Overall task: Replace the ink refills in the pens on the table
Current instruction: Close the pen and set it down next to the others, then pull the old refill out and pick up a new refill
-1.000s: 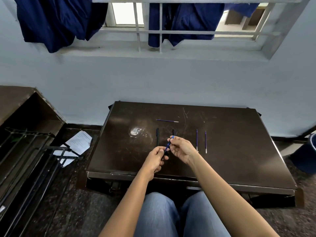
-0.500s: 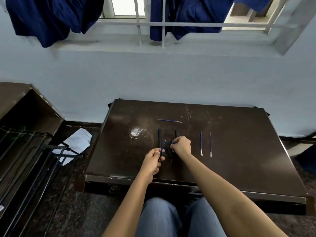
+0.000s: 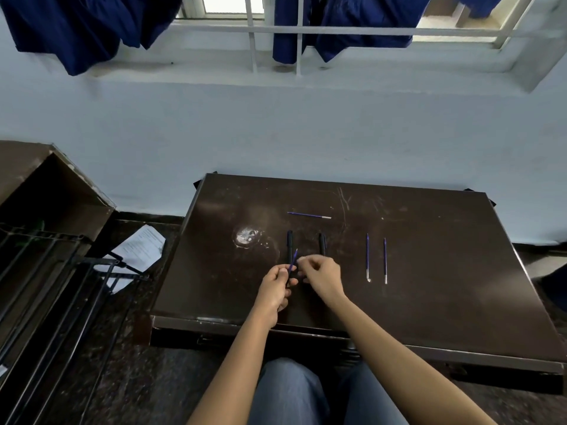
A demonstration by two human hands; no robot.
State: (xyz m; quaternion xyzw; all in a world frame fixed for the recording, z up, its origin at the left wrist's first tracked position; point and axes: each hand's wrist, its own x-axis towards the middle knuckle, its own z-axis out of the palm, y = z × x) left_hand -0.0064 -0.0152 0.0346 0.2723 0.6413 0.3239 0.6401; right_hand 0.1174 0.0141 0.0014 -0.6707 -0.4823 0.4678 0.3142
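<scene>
My left hand (image 3: 274, 286) grips a dark pen barrel with a blue refill (image 3: 294, 258) sticking up out of it, above the near middle of the brown table (image 3: 429, 302). My right hand (image 3: 323, 276) is just to its right, thumb and forefinger drawn together beside the refill; whether they pinch it is unclear. Two black pens (image 3: 289, 245) (image 3: 322, 243) lie upright-aligned behind the hands. Right of them lie two blue refills (image 3: 367, 256) (image 3: 385, 259). Another refill (image 3: 308, 215) lies crosswise farther back.
A pale scuffed patch (image 3: 247, 236) marks the table left of the pens. Black metal racks (image 3: 61, 286) and loose papers (image 3: 139, 248) are on the floor at left. The wall and a window grille with hanging blue cloth (image 3: 76, 32) stand behind the table.
My right hand left the refill, reached down to the table by the black pens, then came back beside the left hand. The left hand kept hold of the barrel.
</scene>
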